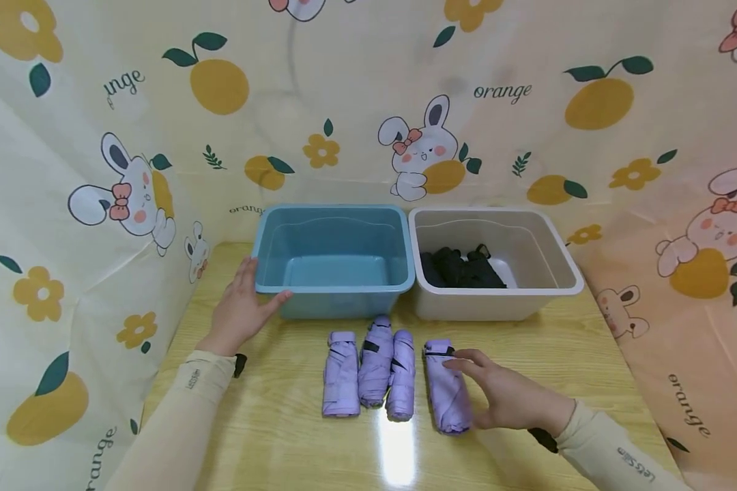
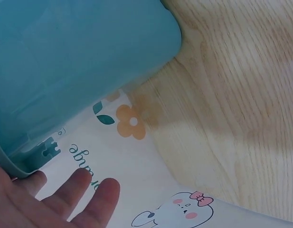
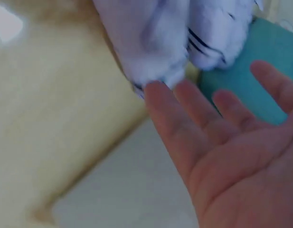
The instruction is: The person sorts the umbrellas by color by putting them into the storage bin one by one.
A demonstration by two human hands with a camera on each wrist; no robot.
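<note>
Several folded lavender umbrellas lie in front of two bins. Three lie together on the left: a left one (image 1: 341,375), a middle one (image 1: 377,361) and a narrow one (image 1: 401,375). The fourth folded umbrella (image 1: 447,387) lies a little apart to the right. Beside it is my right hand (image 1: 506,392), fingers extended at its upper end and not wrapped round it. The right wrist view shows that palm (image 3: 250,171) with straight, spread fingers. My left hand (image 1: 239,307) rests at the front left corner of the blue bin (image 1: 334,301), thumb and fingers spread.
To the right of the blue bin, touching it, stands a beige bin (image 1: 485,307) with black bundled items (image 1: 463,267) at its left. Both stand on a wooden table (image 1: 270,436) against a printed cloth (image 1: 344,82) that also hangs at the sides.
</note>
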